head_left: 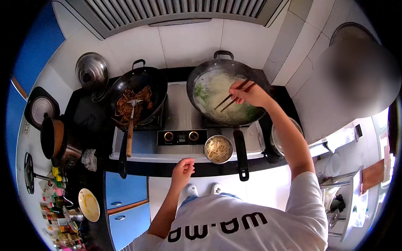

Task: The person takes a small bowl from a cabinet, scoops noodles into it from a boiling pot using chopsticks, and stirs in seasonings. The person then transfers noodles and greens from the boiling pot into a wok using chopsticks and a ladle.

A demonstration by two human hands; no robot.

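Observation:
My right hand (251, 93) is closed around a pair of chopsticks (229, 101), their tips down in the right wok (197, 73). Pale noodles (222, 85) and some green leaves (202, 93) lie in cloudy, steaming liquid there. My left hand (183, 170) hovers near the counter's front edge with its fingers curled; whether anything is in them is hidden. Just right of it, a metal bowl (218, 160) of noodles stands on the stove front. On the left burner, a second wok (157, 81) holds dark shredded food (125, 106), with a wooden-handled spatula (130, 129) resting in it.
Wok handles (241, 154) stick out past the counter's front edge. A metal lid (91, 70) leans at the back left. Pots (54, 138), a plate (89, 205) and several seasoning bottles (54, 217) line the left counter. A range hood (176, 19) hangs above.

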